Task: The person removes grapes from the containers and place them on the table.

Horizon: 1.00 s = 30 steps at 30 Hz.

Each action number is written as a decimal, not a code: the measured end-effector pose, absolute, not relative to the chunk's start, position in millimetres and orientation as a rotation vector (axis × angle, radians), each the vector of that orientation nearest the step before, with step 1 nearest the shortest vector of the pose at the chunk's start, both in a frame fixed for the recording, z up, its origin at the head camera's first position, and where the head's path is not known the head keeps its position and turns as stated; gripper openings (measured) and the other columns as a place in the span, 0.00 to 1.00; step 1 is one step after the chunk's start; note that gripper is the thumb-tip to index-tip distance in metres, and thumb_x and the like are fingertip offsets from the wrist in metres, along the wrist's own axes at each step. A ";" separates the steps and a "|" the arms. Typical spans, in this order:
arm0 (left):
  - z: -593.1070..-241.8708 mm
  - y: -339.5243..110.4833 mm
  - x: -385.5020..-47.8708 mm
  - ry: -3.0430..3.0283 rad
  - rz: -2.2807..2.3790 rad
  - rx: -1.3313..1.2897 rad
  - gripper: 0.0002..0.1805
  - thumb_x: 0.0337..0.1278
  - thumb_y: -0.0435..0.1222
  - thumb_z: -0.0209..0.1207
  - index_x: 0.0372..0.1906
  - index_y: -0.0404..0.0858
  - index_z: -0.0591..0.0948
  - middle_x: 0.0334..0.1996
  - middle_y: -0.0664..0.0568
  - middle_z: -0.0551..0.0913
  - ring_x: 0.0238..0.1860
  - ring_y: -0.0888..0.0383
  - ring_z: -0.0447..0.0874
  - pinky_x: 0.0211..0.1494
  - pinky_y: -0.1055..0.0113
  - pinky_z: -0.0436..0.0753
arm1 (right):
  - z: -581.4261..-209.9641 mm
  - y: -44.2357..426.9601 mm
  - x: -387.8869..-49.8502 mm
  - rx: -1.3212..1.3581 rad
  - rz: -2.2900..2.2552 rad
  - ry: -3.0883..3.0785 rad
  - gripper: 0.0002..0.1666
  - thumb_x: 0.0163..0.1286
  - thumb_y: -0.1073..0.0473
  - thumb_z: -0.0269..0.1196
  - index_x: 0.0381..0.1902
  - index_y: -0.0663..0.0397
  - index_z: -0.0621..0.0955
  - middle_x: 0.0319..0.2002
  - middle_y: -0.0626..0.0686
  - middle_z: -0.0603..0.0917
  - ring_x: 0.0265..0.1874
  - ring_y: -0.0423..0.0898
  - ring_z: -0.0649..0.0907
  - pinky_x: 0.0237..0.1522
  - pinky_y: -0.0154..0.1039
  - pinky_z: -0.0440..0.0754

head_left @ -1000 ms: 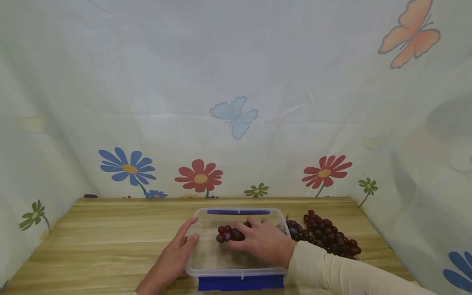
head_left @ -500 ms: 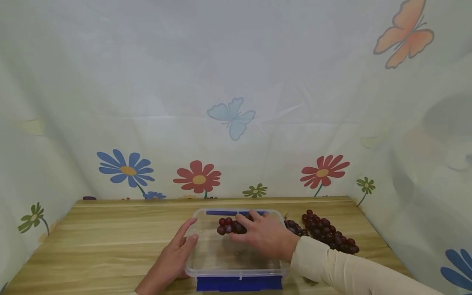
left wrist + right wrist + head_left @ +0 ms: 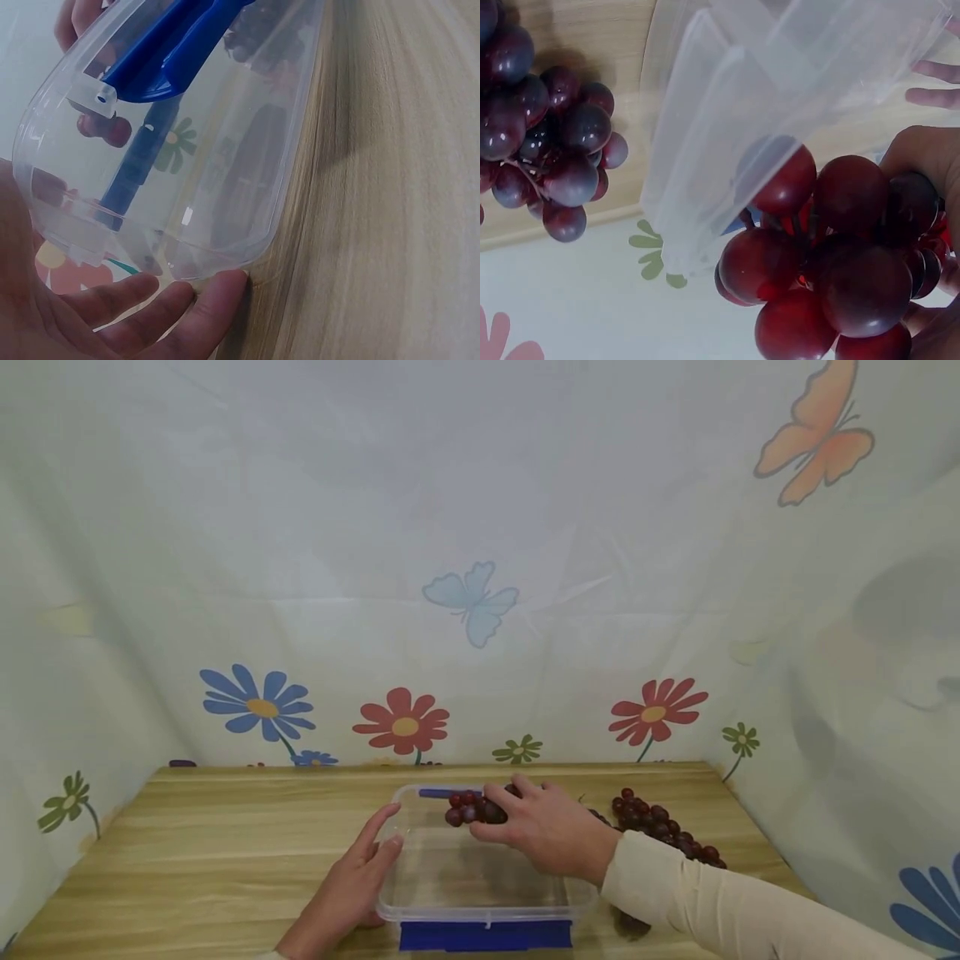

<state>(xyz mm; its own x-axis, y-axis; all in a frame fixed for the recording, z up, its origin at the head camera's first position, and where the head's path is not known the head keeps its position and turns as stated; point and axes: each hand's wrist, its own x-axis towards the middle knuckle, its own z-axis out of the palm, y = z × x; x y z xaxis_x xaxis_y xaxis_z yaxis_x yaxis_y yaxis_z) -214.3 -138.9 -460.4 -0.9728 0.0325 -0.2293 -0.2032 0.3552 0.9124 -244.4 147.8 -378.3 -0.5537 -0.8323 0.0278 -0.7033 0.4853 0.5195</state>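
A clear plastic food container with blue clips stands uncovered on the table. My left hand rests against its left side, thumb at the rim; in the left wrist view, fingers lie fairly straight along the outer wall. My right hand grips a bunch of dark red grapes from above, near the container's far rim. In the right wrist view, one grape of this held bunch shows partly through the clear wall. The hand hides the bunch's right part.
A long bunch of grapes lies right of the container. Another bunch lies close beside the container, mostly behind my right hand in the head view. A dark object shows under the right sleeve. A flowered curtain backs the wooden table.
My right hand has moved the gripped bunch away from me and slightly right, from over the container's middle to its far rim. The left hand keeps its place at the left side.
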 end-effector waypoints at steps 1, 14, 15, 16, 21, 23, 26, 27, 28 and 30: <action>-460.6 -139.0 -214.4 2.408 1.668 -0.153 0.32 0.74 0.64 0.51 0.78 0.72 0.60 0.77 0.26 0.62 0.56 0.37 0.82 0.29 0.50 0.91 | -377.5 148.2 -244.1 1.303 -0.670 -2.462 0.34 0.73 0.55 0.68 0.70 0.16 0.72 0.68 0.50 0.73 0.51 0.51 0.81 0.31 0.42 0.87; -462.5 -139.7 -213.4 2.408 1.683 -0.147 0.32 0.73 0.64 0.52 0.77 0.72 0.61 0.76 0.27 0.65 0.49 0.42 0.84 0.28 0.50 0.91 | -366.0 156.6 -245.6 1.291 -0.725 -2.479 0.37 0.72 0.54 0.69 0.71 0.15 0.70 0.71 0.51 0.72 0.57 0.54 0.80 0.38 0.46 0.88; -462.3 -139.6 -213.3 2.408 1.685 -0.147 0.32 0.73 0.64 0.52 0.77 0.72 0.61 0.76 0.27 0.65 0.49 0.42 0.84 0.28 0.50 0.91 | -364.9 157.7 -245.9 1.291 -0.729 -2.479 0.37 0.72 0.54 0.69 0.72 0.15 0.70 0.71 0.51 0.71 0.57 0.54 0.80 0.40 0.46 0.88; -462.0 -139.6 -213.1 2.405 1.692 -0.143 0.32 0.73 0.64 0.52 0.77 0.72 0.61 0.76 0.27 0.65 0.48 0.43 0.84 0.28 0.50 0.91 | -363.8 158.7 -246.1 1.287 -0.733 -2.480 0.38 0.71 0.54 0.70 0.72 0.16 0.70 0.71 0.51 0.71 0.58 0.54 0.80 0.41 0.47 0.88; -461.3 -138.6 -213.3 2.388 1.714 -0.127 0.31 0.75 0.62 0.52 0.77 0.71 0.61 0.74 0.29 0.68 0.43 0.46 0.86 0.28 0.50 0.90 | -360.5 163.4 -246.3 1.272 -0.762 -2.460 0.38 0.69 0.52 0.71 0.71 0.17 0.71 0.70 0.51 0.72 0.56 0.53 0.79 0.49 0.51 0.88; -461.3 -138.5 -213.5 2.390 1.712 -0.124 0.30 0.75 0.61 0.52 0.77 0.70 0.61 0.74 0.29 0.69 0.43 0.47 0.86 0.28 0.51 0.90 | -360.0 164.5 -246.2 1.269 -0.778 -2.443 0.37 0.68 0.51 0.72 0.70 0.16 0.71 0.69 0.51 0.72 0.54 0.53 0.79 0.50 0.52 0.86; -461.2 -138.6 -213.8 2.402 1.702 -0.120 0.30 0.76 0.60 0.52 0.77 0.70 0.61 0.74 0.29 0.69 0.44 0.46 0.85 0.27 0.51 0.90 | -359.7 165.3 -245.9 1.266 -0.801 -2.421 0.37 0.67 0.49 0.73 0.69 0.16 0.71 0.68 0.50 0.73 0.52 0.52 0.79 0.49 0.52 0.85; -461.2 -138.7 -213.9 2.404 1.701 -0.115 0.30 0.76 0.61 0.52 0.78 0.70 0.61 0.74 0.28 0.69 0.44 0.46 0.85 0.27 0.51 0.90 | -359.4 165.5 -245.9 1.264 -0.805 -2.419 0.37 0.67 0.49 0.73 0.69 0.16 0.72 0.68 0.50 0.73 0.52 0.52 0.78 0.49 0.51 0.84; -461.1 -138.7 -214.0 2.404 1.700 -0.115 0.31 0.76 0.61 0.51 0.78 0.70 0.61 0.74 0.28 0.69 0.44 0.46 0.85 0.27 0.51 0.90 | -359.2 165.7 -245.8 1.263 -0.807 -2.418 0.37 0.67 0.49 0.73 0.69 0.16 0.72 0.68 0.50 0.73 0.52 0.52 0.78 0.49 0.51 0.84; -460.7 -138.7 -214.2 2.393 1.703 -0.118 0.31 0.75 0.61 0.51 0.78 0.70 0.61 0.74 0.28 0.68 0.44 0.46 0.85 0.27 0.51 0.90 | -358.7 166.2 -245.9 1.262 -0.806 -2.424 0.37 0.68 0.49 0.72 0.69 0.16 0.72 0.68 0.50 0.73 0.52 0.52 0.79 0.48 0.51 0.84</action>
<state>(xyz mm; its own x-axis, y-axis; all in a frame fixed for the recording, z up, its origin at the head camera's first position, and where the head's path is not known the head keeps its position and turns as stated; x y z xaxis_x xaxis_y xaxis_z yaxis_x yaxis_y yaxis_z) -214.2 -138.7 -460.7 -0.9765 0.0516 -0.2093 -0.1808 0.3321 0.9258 -245.9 166.2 -358.7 -0.5734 -0.8193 -0.0001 -0.6564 0.4593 0.5985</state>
